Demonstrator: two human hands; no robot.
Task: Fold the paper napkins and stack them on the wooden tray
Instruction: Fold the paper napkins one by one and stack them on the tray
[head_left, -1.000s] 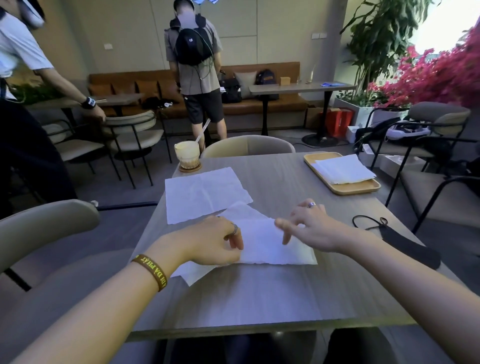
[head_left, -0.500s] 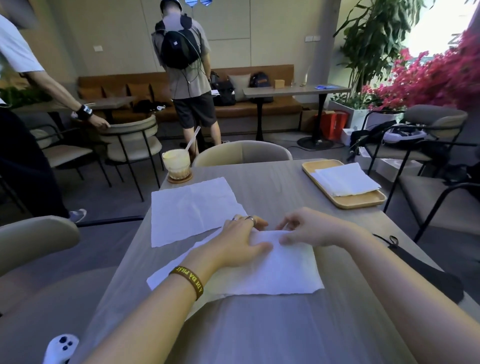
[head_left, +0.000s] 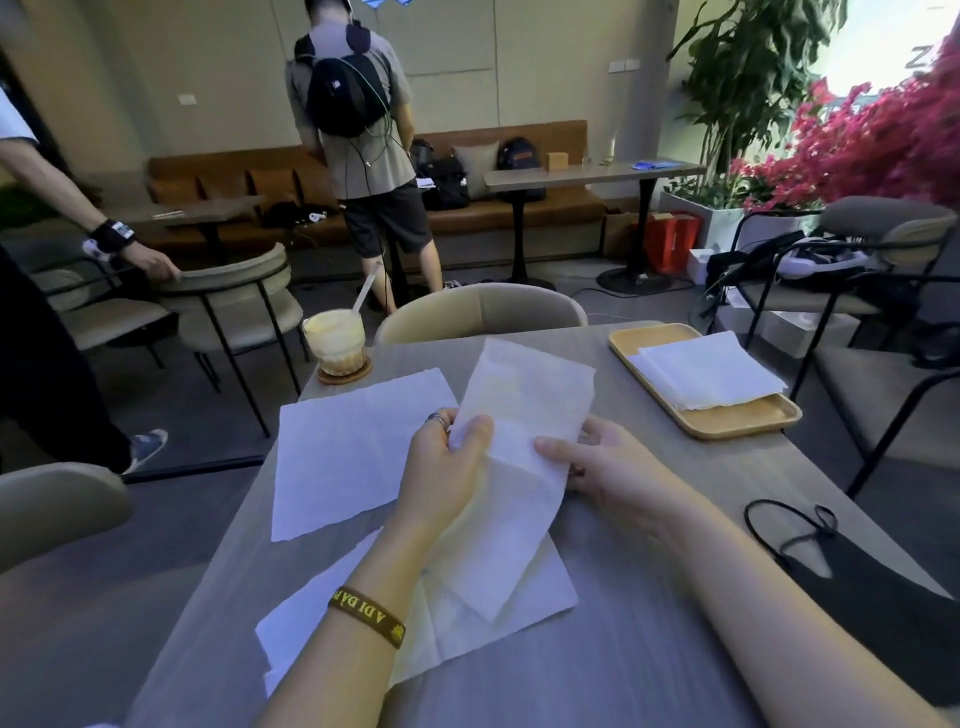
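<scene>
A white paper napkin is raised off the table, its lower part bending down toward me. My left hand pinches its left edge between thumb and fingers. My right hand holds its right edge, thumb on top. Under it more napkin paper lies flat near the table's front. Another open napkin lies flat to the left. The wooden tray sits at the far right of the table with a stack of folded napkins on it.
An iced drink with a straw stands on a coaster at the table's far left corner. A black face mask lies at the right edge. Chairs ring the grey table. Two people stand beyond it.
Both hands were pressing on a napkin lying flat; now they have lifted one off the table and hold it up by its side edges.
</scene>
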